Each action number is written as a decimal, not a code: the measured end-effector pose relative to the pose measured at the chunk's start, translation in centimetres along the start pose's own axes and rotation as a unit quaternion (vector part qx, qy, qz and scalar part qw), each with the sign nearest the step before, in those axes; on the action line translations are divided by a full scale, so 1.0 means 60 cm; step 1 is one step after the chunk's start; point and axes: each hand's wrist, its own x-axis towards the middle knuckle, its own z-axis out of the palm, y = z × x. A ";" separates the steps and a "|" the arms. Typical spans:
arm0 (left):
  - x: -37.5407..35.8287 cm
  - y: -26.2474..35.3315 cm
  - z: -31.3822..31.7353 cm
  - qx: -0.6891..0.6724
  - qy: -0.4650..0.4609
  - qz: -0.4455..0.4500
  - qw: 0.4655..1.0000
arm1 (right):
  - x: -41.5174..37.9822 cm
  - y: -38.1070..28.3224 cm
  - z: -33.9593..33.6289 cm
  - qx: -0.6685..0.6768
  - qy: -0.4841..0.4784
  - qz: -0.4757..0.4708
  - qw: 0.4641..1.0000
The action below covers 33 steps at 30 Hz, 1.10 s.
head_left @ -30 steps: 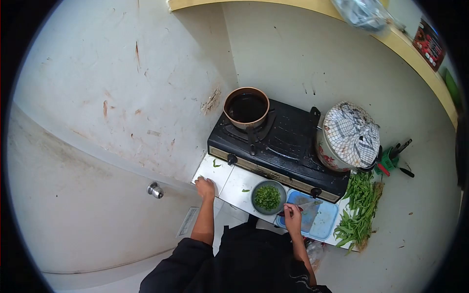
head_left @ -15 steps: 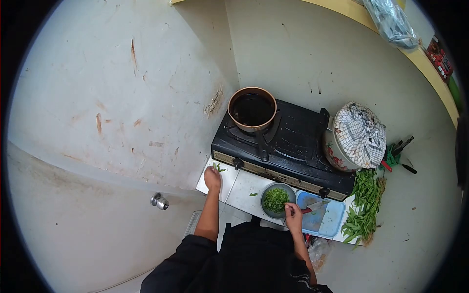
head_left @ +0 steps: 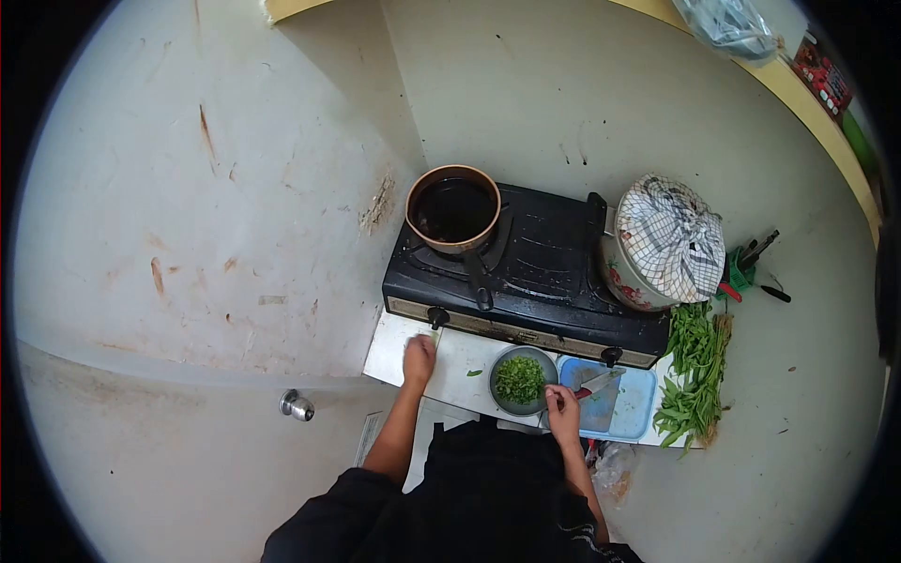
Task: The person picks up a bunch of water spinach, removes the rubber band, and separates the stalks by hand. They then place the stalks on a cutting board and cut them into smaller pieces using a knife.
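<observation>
A grey bowl (head_left: 500,402) of finely chopped greens (head_left: 519,379) stands at the counter's front edge. My right hand (head_left: 563,416) is closed at its right rim, thumb and fingers pinched together. Farther left, my left hand (head_left: 419,359) is curled closed above the white counter, below the stove's left knob. The loose green leaves that lay by its fingers no longer show on the counter; the fingers hide the grip. One small leaf (head_left: 474,373) lies between that hand and the bowl. Right of the bowl, a knife (head_left: 599,383) with a red handle rests across a blue tray (head_left: 641,405).
A black gas stove (head_left: 549,249) carries a pot of dark liquid (head_left: 454,211) and a large cloth-covered pot (head_left: 631,281). Whole leafy greens (head_left: 693,375) lie at the counter's right end. A door with a round knob (head_left: 297,405) is at the left.
My left hand has shifted slightly right and lower against the counter, and the leaves beside it are gone from the surface. My right hand stays at the bowl. The view has shifted.
</observation>
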 end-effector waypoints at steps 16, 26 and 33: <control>-0.101 0.062 0.079 0.177 -0.195 0.139 0.955 | -0.015 0.019 -0.014 0.033 0.029 0.022 0.999; -0.072 0.198 -0.010 -0.016 -0.174 0.085 0.981 | -0.045 0.056 -0.065 0.037 0.094 0.018 0.995; -0.112 0.345 -0.042 -0.127 -0.176 0.133 0.967 | -0.048 0.062 -0.125 0.064 0.116 0.000 0.991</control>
